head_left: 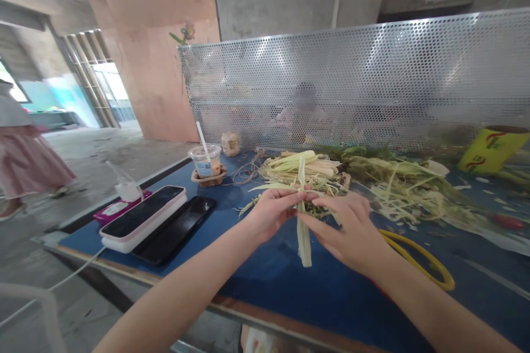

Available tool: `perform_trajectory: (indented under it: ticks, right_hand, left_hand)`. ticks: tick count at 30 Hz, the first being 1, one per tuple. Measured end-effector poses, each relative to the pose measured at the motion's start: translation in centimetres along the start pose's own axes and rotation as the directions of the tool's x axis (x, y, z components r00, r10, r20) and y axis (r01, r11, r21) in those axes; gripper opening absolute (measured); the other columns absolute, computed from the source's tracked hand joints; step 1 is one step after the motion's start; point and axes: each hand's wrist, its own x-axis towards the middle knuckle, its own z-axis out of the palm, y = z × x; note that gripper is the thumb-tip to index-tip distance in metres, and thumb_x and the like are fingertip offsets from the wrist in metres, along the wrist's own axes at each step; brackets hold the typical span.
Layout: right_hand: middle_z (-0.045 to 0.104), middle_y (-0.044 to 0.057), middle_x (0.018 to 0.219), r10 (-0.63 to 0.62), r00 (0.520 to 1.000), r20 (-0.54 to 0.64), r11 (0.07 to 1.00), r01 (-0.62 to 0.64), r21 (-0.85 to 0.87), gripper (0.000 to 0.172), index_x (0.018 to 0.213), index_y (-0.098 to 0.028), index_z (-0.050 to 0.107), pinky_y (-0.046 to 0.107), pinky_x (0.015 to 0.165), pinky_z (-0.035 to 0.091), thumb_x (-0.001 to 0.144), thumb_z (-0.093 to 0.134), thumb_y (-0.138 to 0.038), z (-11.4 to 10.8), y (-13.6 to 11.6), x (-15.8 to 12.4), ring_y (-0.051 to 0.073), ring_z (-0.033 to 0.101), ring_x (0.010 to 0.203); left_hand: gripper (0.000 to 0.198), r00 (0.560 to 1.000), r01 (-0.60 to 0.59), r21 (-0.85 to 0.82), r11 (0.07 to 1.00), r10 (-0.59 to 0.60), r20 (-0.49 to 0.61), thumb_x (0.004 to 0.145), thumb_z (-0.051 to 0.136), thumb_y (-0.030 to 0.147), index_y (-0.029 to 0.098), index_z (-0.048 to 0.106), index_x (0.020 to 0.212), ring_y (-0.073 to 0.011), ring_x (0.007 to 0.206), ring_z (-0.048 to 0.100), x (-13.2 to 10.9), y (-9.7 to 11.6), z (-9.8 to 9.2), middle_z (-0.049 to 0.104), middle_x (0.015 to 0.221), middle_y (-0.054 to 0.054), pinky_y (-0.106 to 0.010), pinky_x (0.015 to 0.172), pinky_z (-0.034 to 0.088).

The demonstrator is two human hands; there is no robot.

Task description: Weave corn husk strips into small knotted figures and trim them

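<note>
Between my two hands, above the blue tabletop (269, 265), are pale green corn husk strips (304, 242) that cross each other. One strip hangs down below my fingers, and another end points up. My left hand (273, 210) pinches the husk at the crossing between thumb and fingers. From the other side, my right hand (343, 226) closes its fingertips on the same husk. Just behind my hands lies a pile of corn husks (306, 162) with shredded bits around it. What the fingertips cover at the crossing is hidden.
To the left are a phone in a pink case (144, 215), a black phone (176, 229), a magenta tissue pack (111, 209) and a cup with a straw (205, 161). A yellow ring (430, 259), more husks (414, 187) and a yellow tube (492, 149) are right. A perforated metal panel (351, 77) stands behind.
</note>
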Motion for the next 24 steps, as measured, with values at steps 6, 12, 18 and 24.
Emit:
perform_trajectory:
  ticks: [6,12,18,24]
  right_hand:
    - [0.058,0.004,0.09,0.181,0.983,-0.034,0.958,-0.169,0.232,0.019,0.082,-0.029,0.065,0.035,0.078,0.04,0.075,0.056,-0.013,-0.1,-0.5,0.3,0.018,0.051,0.087]
    - [0.065,0.005,0.084,0.721,0.657,0.221,0.374,-0.637,0.674,0.009,0.076,-0.021,0.065,0.033,0.073,0.048,0.074,0.058,-0.028,0.4,0.5,0.6,0.02,0.06,0.082]
    - [0.067,0.003,0.062,0.756,0.411,0.509,-0.088,-0.707,0.702,0.022,0.072,-0.017,0.066,0.031,0.059,0.051,0.063,0.067,-0.037,1.1,1.0,0.6,0.019,0.063,0.059]
    - [0.063,0.0,0.052,0.727,0.319,0.608,-0.277,-0.674,0.685,0.023,0.063,-0.017,0.063,0.027,0.05,0.048,0.057,0.07,-0.038,0.8,0.8,0.8,0.015,0.058,0.046]
  left_hand:
    - [0.025,0.997,-0.072,0.145,0.987,0.077,-0.029,0.061,0.071,0.031,0.014,0.072,0.079,-0.0114,0.073,0.055,0.2,-0.7,-0.2,0.066,0.093,-0.008,-0.02,0.058,0.038]
    - [0.035,0.988,-0.105,0.327,0.939,0.137,-0.074,0.06,0.07,0.034,0.014,0.069,0.088,-0.0115,0.067,0.058,0.1,-0.6,0.1,0.069,0.084,-0.006,-0.02,0.055,0.04]
    - [0.036,0.986,-0.146,0.383,0.912,0.164,-0.016,0.059,0.07,0.029,0.013,0.068,0.091,-0.0215,0.085,0.063,0.1,-1.0,0.2,0.07,0.087,-0.006,-0.033,0.081,0.047]
    - [0.033,0.967,-0.143,0.436,0.889,0.22,-0.132,0.058,0.071,0.024,0.012,0.068,0.089,-0.0218,0.087,0.064,0.4,-1.1,-0.1,0.07,0.088,-0.007,-0.034,0.086,0.047]
